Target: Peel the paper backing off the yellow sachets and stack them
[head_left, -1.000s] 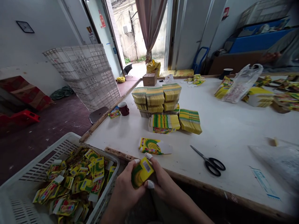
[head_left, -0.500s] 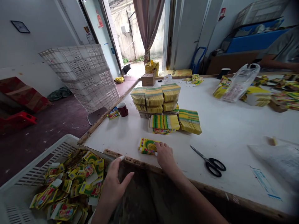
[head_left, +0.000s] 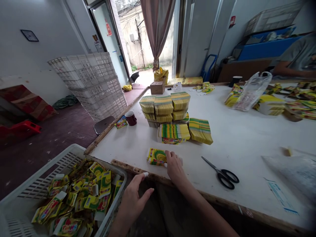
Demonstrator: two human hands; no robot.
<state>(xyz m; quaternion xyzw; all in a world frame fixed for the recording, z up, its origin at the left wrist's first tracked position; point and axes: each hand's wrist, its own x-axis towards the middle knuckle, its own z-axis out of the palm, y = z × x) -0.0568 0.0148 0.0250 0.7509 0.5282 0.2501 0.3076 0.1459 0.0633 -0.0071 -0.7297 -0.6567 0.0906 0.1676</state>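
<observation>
A small pile of flat yellow-and-green printed cartons [head_left: 156,156] lies near the table's front edge. My right hand [head_left: 174,164] rests over its right end, thumb and fingers closed around that end. My left hand [head_left: 135,197] is in front of the table edge, thumb and fingers apart, holding nothing; a white cover shows on one fingertip. Beyond the pile stand bundles of the same cartons on edge, a nearer row [head_left: 174,132] and a taller stack [head_left: 163,107] behind it.
Left of my left hand, a white plastic basket [head_left: 32,177] holds loose cartons. Black-handled scissors [head_left: 225,177] lie to the right. A dark mug [head_left: 130,118] stands at the table's left side. A clear plastic bag [head_left: 293,171] lies at far right; a person [head_left: 296,59] is behind.
My left hand has moved right, away from the basket and toward the carton pile, staying open. My right hand stays on the pile. The view has shifted slightly.
</observation>
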